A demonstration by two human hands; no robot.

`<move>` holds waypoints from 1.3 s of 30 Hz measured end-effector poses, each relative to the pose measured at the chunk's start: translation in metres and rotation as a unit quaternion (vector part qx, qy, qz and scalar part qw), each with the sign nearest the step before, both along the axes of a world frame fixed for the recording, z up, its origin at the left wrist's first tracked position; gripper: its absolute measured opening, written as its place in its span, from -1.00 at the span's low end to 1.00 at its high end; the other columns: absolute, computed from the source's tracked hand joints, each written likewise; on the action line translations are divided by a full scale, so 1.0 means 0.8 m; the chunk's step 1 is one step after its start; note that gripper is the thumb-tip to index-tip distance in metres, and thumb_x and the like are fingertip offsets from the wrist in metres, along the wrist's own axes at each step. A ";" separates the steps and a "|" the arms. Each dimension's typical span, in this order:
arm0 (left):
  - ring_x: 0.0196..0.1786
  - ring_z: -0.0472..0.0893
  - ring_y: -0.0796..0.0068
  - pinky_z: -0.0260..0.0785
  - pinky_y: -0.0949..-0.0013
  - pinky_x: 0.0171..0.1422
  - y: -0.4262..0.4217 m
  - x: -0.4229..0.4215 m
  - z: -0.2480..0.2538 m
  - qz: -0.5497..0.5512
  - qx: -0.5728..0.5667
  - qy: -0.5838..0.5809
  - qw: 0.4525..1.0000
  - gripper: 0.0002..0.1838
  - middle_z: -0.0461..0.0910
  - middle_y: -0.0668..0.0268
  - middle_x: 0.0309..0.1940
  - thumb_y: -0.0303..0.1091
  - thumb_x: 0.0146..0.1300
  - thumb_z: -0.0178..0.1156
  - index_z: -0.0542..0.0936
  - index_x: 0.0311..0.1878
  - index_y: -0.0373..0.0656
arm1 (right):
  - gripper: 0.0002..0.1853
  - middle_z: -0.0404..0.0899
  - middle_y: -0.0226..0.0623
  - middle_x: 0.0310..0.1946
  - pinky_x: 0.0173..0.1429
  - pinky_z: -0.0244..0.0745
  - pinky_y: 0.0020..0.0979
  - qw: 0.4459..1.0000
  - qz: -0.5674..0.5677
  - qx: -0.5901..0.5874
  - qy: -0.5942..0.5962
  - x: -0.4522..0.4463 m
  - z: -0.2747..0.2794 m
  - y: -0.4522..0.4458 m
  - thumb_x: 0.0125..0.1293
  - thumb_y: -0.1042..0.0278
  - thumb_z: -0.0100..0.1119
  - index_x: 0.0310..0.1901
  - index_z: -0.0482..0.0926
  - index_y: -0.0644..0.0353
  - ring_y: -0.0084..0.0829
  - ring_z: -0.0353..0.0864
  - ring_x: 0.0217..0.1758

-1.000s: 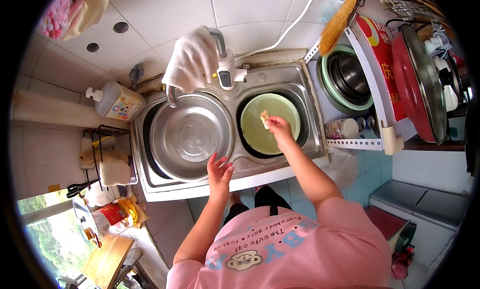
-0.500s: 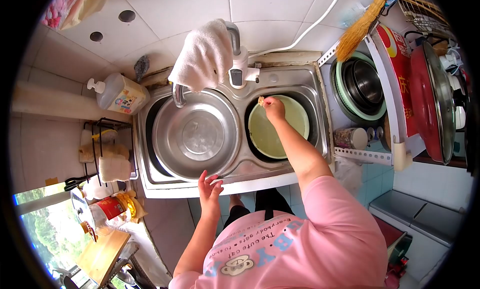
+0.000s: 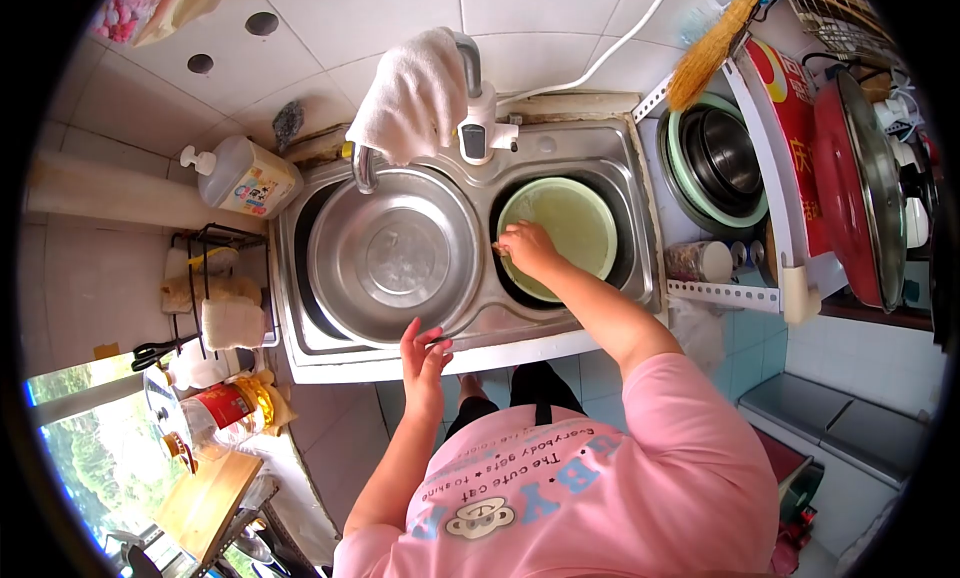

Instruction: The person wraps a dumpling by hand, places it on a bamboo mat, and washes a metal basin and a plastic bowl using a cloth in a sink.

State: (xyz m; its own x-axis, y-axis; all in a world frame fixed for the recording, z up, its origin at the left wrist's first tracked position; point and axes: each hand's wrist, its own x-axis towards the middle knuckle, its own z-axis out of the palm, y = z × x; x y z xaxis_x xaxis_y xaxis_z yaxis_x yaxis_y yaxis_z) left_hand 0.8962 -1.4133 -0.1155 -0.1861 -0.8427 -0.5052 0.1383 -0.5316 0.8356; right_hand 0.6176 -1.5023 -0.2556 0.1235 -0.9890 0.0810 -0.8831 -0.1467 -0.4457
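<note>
My right hand (image 3: 527, 248) is closed at the left rim of a pale green basin (image 3: 575, 213), which sits in the right sink bowl. A small tan, rough-looking scrap (image 3: 499, 247) just shows at its fingertips; the fingers hide most of it. My left hand (image 3: 424, 366) is over the front edge of the sink, its fingers apart and holding nothing. Close to those fingertips lies the near rim of a wide metal basin (image 3: 340, 253), set in the left bowl.
A pink cloth (image 3: 415, 98) drapes over the faucet (image 3: 478, 128) behind the basins. Left of the sink (image 3: 545, 328) stand a pump bottle (image 3: 250, 183) and a black wire rack (image 3: 205, 268). Stacked bowls (image 3: 735, 158) fill the shelf at right.
My right hand has moved from the far left part of the green basin's rim toward me, down along its left side, still pinching the tan scrap. My left hand has barely moved.
</note>
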 end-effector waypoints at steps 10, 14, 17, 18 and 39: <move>0.03 0.46 0.47 0.34 0.34 0.09 0.000 0.016 0.007 0.004 -0.007 0.004 1.000 -0.41 0.35 0.28 0.11 -0.39 0.26 -0.04 0.13 0.37 -0.02 | -0.91 0.55 -0.39 -0.52 -0.21 0.42 -0.26 0.998 0.051 0.044 0.000 -0.026 0.022 0.026 -0.03 0.45 0.14 -0.58 0.59 0.03 -0.27 0.53 -0.30; 0.02 0.46 0.47 0.33 0.34 0.10 0.000 0.020 0.007 0.007 0.002 0.010 1.000 -0.42 0.36 0.28 0.11 -0.39 0.26 -0.05 0.14 0.37 -0.02 | -0.90 0.55 -0.39 -0.52 -0.28 0.42 -0.26 0.997 -0.057 -0.030 -0.049 -0.015 -0.004 -0.001 -0.01 0.42 0.12 -0.59 0.58 0.02 -0.27 0.53 -0.33; 0.02 0.46 0.47 0.33 0.34 0.11 0.001 0.026 0.011 0.006 0.005 0.007 1.000 -0.42 0.36 0.28 0.11 -0.39 0.26 -0.07 0.14 0.37 -0.03 | -0.91 0.55 -0.40 -0.52 -0.22 0.41 -0.26 0.999 0.013 0.025 -0.042 -0.004 0.006 0.011 -0.01 0.40 0.13 -0.59 0.58 0.01 -0.29 0.53 -0.28; 0.03 0.46 0.47 0.32 0.33 0.11 -0.001 0.028 0.012 0.008 0.005 0.006 1.000 -0.43 0.36 0.28 0.12 -0.39 0.27 -0.07 0.14 0.37 -0.03 | -0.91 0.55 -0.42 -0.53 -0.17 0.40 -0.26 0.997 0.069 0.039 -0.001 -0.004 0.016 0.023 0.00 0.39 0.13 -0.59 0.58 0.00 -0.30 0.53 -0.25; 0.01 0.47 0.51 0.33 0.37 0.08 0.029 0.082 0.054 0.115 -0.017 0.007 0.993 -0.47 0.39 0.30 0.07 -0.33 0.29 -0.03 0.21 0.33 -0.03 | -0.88 0.55 -0.29 -0.50 -0.32 0.45 -0.47 0.937 -0.195 0.080 -0.280 -0.089 0.110 0.131 0.09 0.54 0.30 -0.36 0.53 0.28 -0.50 0.53 -0.46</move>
